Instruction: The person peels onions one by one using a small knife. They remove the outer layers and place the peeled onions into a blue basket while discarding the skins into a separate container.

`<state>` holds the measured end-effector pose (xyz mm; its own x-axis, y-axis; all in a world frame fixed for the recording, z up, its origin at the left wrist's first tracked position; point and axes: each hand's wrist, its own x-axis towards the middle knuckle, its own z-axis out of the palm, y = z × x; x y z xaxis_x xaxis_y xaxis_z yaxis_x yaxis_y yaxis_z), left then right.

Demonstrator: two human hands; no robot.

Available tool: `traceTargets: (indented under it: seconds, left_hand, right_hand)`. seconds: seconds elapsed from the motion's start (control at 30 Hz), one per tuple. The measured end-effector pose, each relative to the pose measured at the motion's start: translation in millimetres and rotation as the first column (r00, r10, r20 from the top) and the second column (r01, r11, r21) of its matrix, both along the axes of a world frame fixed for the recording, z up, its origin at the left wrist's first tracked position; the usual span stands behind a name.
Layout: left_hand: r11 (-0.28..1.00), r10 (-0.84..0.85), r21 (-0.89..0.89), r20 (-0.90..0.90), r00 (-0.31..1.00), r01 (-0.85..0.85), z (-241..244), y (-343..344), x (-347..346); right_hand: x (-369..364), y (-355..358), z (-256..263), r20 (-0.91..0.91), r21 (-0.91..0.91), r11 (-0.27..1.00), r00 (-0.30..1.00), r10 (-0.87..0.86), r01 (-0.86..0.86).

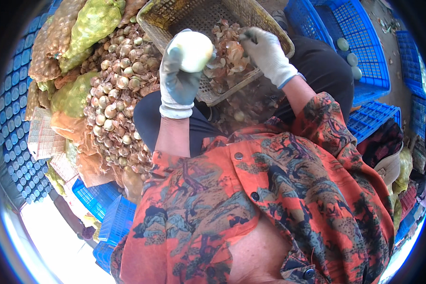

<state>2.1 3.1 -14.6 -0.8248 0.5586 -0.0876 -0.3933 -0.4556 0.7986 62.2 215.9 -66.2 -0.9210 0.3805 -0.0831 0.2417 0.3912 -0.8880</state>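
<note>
A peeled pale onion [192, 51] is gripped in my left hand [181, 76], which wears a white knit glove with a grey coated palm. My right hand [268, 53], gloved alike, is over the right part of a dirty plastic crate [230, 93], its fingers curled together near the skins; whether they pinch anything cannot be told. Loose brown onion skins [234, 56] lie in that crate. Left of my left hand spreads a large heap of unpeeled onions [122, 83].
Full mesh sacks [92, 26] lie at the upper left. A blue plastic crate [371, 53] at the right holds several peeled onions [352, 59]. Another blue crate [374, 119] is below it, and more blue crates [117, 216] stand at the lower left.
</note>
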Motion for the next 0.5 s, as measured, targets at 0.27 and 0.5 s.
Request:
traceTargets:
  seconds: [0.27, 0.5]
  left_hand:
    - [0.994, 0.111, 0.01, 0.047, 0.993, -0.111, -3.3, 24.3, 5.8]
    - [0.995, 0.089, 0.03, 0.175, 0.981, -0.096, -0.9, 36.5, 9.4]
  right_hand:
    - [27.1, -15.0, 65.8, -0.444, 0.085, 0.986, 0.881, 0.166, -0.143]
    - [47.3, -19.3, 54.9, -0.327, 0.334, 0.934, 0.913, 0.243, -0.129]
